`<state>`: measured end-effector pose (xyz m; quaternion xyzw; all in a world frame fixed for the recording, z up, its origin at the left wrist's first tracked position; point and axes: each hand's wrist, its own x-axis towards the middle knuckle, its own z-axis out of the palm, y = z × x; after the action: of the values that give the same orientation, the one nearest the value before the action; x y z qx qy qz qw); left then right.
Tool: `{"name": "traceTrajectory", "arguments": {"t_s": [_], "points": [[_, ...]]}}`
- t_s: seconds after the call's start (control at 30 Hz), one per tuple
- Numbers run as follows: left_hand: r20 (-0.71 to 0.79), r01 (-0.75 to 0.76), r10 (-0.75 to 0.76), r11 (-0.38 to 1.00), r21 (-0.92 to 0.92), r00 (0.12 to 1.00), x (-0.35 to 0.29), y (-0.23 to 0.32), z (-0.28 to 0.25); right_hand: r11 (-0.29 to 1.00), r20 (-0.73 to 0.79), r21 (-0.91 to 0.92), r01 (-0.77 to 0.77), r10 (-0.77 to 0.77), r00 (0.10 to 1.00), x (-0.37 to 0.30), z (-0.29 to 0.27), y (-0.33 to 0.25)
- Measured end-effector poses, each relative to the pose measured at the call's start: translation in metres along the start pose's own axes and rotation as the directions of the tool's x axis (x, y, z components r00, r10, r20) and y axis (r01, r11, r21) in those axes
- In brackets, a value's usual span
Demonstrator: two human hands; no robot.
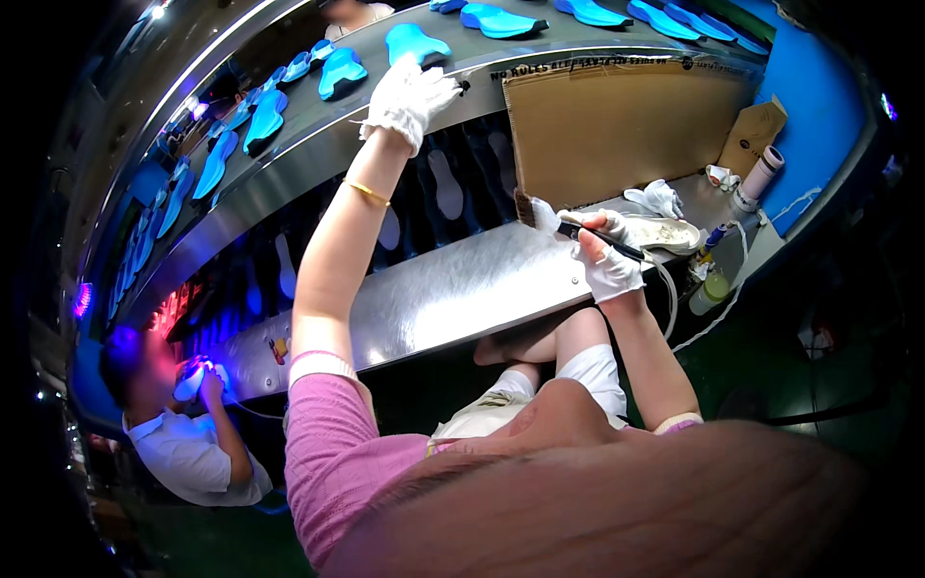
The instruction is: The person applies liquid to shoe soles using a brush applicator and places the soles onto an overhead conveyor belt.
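Our own head (597, 501) fills the lower edge, close to the lens, beside a pink sleeve (332, 424). Our left hand (409, 101), in a white glove, reaches up to the belt (306, 116) and overlaps the near end of a blue sole (414, 42); we cannot tell whether its fingers grip it. More blue soles lie along the belt on both sides. Our right hand (612, 262), gloved with bare fingertips, is closed around the black handle of a brush (570, 229) above the metal surface (434, 308). Just beside this hand sits a white dish (692, 243), with a cloth (660, 198) behind it. Cardboard (626, 135) stands upright beyond. At lower left, a co-worker (193, 448) holds a lit piece (191, 382).
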<state>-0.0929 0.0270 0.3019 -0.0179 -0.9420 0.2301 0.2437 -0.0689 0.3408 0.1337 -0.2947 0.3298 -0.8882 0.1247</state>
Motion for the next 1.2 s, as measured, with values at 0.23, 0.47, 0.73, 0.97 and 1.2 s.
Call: {"name": "traceTrajectory", "arguments": {"t_s": [0.23,0.47,0.73,0.97,1.2], "points": [[-0.405,0.363,-0.234,0.890,0.277,0.884,-0.026,-0.110,0.025,0.947,0.157,-0.320,-0.008,0.062,0.986,-0.007,-0.005,0.035],[-0.356,0.381,-0.361,0.925,-0.015,0.862,-0.083,-0.097,0.003,0.891,0.135,-0.449,-0.067,0.142,0.981,-0.034,-0.002,0.034],[-0.492,-0.508,-0.756,0.248,-0.825,0.431,-0.162,-0.050,-0.093,0.904,0.103,-0.425,-0.042,0.094,0.990,-0.043,-0.018,0.033],[-0.018,-0.155,-0.189,-0.745,-0.649,0.982,-0.204,0.026,-0.027,0.924,-0.051,-0.310,-0.225,0.220,0.974,-0.048,-0.020,0.046],[0.507,-0.039,0.047,-0.987,0.157,0.861,-0.265,0.176,0.014,0.871,0.053,-0.405,-0.278,0.326,0.944,-0.056,0.004,0.027]]}}
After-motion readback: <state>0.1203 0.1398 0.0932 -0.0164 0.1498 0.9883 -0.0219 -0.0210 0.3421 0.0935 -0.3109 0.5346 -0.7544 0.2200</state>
